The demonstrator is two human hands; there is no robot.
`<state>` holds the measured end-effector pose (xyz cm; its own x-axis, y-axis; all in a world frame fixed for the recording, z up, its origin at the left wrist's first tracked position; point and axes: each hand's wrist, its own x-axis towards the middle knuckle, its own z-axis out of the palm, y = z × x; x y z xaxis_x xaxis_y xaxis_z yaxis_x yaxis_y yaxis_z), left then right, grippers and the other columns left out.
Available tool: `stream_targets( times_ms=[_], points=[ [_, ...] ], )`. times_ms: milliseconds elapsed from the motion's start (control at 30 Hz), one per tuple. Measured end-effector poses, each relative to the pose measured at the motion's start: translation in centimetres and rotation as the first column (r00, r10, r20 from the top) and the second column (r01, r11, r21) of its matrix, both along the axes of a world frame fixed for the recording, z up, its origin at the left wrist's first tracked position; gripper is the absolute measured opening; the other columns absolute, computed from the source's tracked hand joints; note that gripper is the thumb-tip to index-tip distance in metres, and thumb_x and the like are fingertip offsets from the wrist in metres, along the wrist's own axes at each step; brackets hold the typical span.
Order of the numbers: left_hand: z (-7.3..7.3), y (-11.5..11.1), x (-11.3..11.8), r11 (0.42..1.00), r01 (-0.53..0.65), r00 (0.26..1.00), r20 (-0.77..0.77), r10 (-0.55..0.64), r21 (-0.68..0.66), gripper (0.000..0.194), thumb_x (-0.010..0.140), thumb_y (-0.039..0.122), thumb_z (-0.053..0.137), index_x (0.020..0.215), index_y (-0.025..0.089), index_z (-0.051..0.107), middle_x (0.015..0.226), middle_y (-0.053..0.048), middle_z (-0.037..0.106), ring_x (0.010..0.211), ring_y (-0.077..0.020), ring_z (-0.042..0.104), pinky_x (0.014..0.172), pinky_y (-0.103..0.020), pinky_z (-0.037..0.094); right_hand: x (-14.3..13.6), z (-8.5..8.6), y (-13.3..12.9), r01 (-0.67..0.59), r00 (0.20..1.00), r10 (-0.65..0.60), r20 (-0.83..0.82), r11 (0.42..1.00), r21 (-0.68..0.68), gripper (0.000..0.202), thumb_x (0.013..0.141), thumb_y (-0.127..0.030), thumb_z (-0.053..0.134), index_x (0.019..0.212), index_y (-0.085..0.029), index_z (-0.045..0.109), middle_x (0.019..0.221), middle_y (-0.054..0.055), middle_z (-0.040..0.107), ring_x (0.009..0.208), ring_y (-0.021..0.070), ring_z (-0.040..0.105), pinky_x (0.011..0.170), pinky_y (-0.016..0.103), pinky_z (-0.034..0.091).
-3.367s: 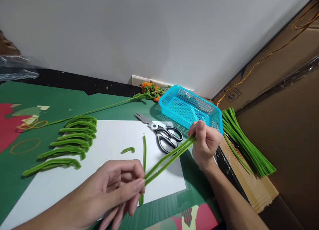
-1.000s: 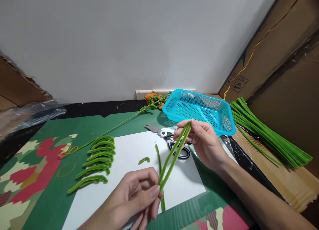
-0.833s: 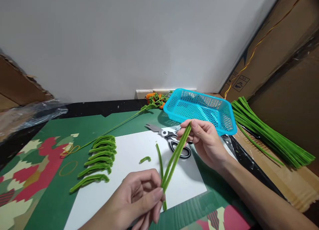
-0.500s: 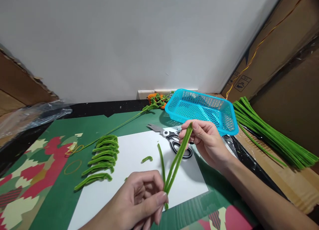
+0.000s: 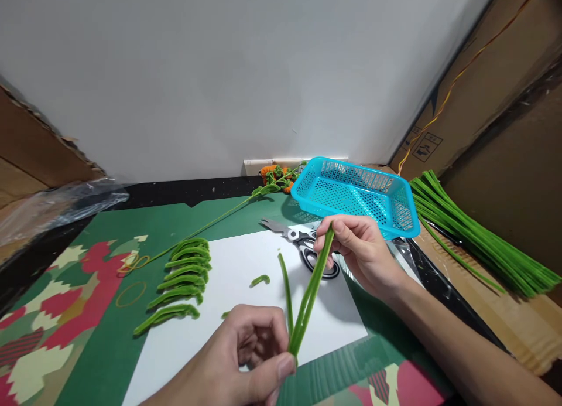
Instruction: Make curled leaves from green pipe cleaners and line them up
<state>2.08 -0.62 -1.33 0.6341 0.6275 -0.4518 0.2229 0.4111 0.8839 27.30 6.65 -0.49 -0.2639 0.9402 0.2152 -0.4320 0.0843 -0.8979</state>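
I see a fuzzy, matt green stem (image 5: 312, 286), doubled over, its nap like chenille, pinched between my bare left hand (image 5: 246, 365) and right hand (image 5: 357, 248). Under it lies a smooth, matt white paper sheet (image 5: 219, 312) on a printed mat (image 5: 65, 312), flat in finish, covering the surface. The bent pieces (image 5: 182, 277) and the bundle (image 5: 474, 242) share the same fuzzy pile. The scissors (image 5: 302, 248) have dull grey metal blades and glossy black and white plastic handles. The basket (image 5: 355, 195) is shiny turquoise plastic mesh. The boxes (image 5: 504, 130) look like rough brown cardboard; the wall (image 5: 241, 72) is matt white. A crinkled clear film (image 5: 57, 201) glints.
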Motion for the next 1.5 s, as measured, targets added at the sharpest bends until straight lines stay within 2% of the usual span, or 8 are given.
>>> stream_targets(
  times_ms=[200,367,500,867,1133,1300,1433,1500],
  points=[
    [-0.1,-0.4,-0.9,0.994,0.022,0.999,-0.049,-0.016,0.110,0.042,0.091,0.056,0.077,0.094,0.021,0.054,0.073,0.005,0.064,0.052,-0.0067,0.056,0.072,-0.025,0.051,-0.4,-0.6,-0.1,-0.085,0.996,0.085,0.009,0.996,-0.008,0.025,0.103,-0.039,0.069,0.093,-0.018,0.080,0.083,0.004,0.079,0.054,0.0096,0.064,0.054,0.023,0.054],
    [0.0,-0.3,-0.5,0.996,0.058,0.996,0.072,-0.054,-0.062,0.045,0.093,0.061,0.073,0.092,0.023,0.049,0.056,0.008,0.056,0.047,-0.0081,0.052,0.051,-0.018,0.042,-0.5,-0.3,0.0,-0.081,0.995,0.079,-0.062,0.996,-0.033,0.024,0.100,-0.042,0.072,0.098,-0.020,0.083,0.087,0.006,0.081,0.058,0.0108,0.066,0.052,0.023,0.055],
    [0.1,0.0,0.1,0.996,0.034,0.997,0.067,-0.028,-0.087,0.047,0.094,0.064,0.070,0.093,0.022,0.049,0.055,0.007,0.056,0.045,-0.0072,0.053,0.042,-0.014,0.032,-0.4,0.0,0.0,-0.093,0.993,0.087,-0.073,0.992,-0.080,0.025,0.099,-0.043,0.073,0.104,-0.021,0.083,0.095,0.008,0.083,0.070,0.0127,0.070,0.061,0.024,0.059],
    [0.0,-0.3,-0.1,0.995,0.015,0.996,0.085,-0.007,-0.098,0.043,0.093,0.059,0.074,0.093,0.021,0.053,0.052,0.007,0.057,0.043,-0.0064,0.048,0.043,-0.015,0.032,-0.8,-0.2,-0.4,-0.091,0.993,0.083,-0.088,0.992,-0.085,0.021,0.093,-0.041,0.081,0.091,-0.020,0.084,0.078,0.004,0.079,0.061,0.0117,0.068,0.055,0.023,0.056],
    [-0.9,-0.5,-0.6,0.998,-0.013,0.991,0.134,0.022,-0.064,0.037,0.092,0.051,0.078,0.092,0.020,0.057,0.053,0.006,0.055,0.046,-0.0098,0.053,0.043,-0.018,0.030,-1.0,-0.7,-0.4,-0.099,0.993,0.094,-0.075,0.993,-0.059,0.018,0.094,-0.038,0.080,0.093,-0.020,0.083,0.077,0.002,0.077,0.059,0.0106,0.068,0.056,0.022,0.056],
    [-0.5,-0.4,-0.5,0.997,0.020,0.987,0.161,-0.009,-0.069,0.040,0.093,0.054,0.076,0.090,0.021,0.054,0.054,0.007,0.053,0.045,-0.0084,0.052,0.044,-0.018,0.030,-1.1,-0.5,-0.4,-0.110,0.990,0.103,-0.094,0.991,-0.075,0.018,0.094,-0.038,0.080,0.093,-0.020,0.083,0.078,0.003,0.078,0.059,0.0105,0.069,0.057,0.022,0.057],
    [0.0,-0.4,-0.2,0.997,0.047,0.995,0.089,-0.042,-0.055,0.041,0.095,0.056,0.073,0.092,0.020,0.054,0.056,0.007,0.054,0.048,-0.0079,0.051,0.046,-0.016,0.034,-1.0,-0.4,-0.4,-0.145,0.987,0.137,-0.079,0.985,-0.092,0.021,0.096,-0.041,0.077,0.099,-0.021,0.082,0.086,0.004,0.080,0.070,0.0128,0.073,0.063,0.024,0.060],
    [0.1,-0.3,0.1,0.998,0.016,0.997,0.073,-0.011,-0.068,0.042,0.095,0.059,0.071,0.093,0.021,0.055,0.057,0.007,0.055,0.046,-0.0069,0.049,0.044,-0.015,0.034,-0.9,-0.5,-0.5,-0.216,0.976,0.213,-0.046,0.971,-0.097,0.024,0.095,-0.042,0.078,0.105,-0.020,0.081,0.092,0.006,0.082,0.080,0.0157,0.076,0.069,0.027,0.062]
  ],
)
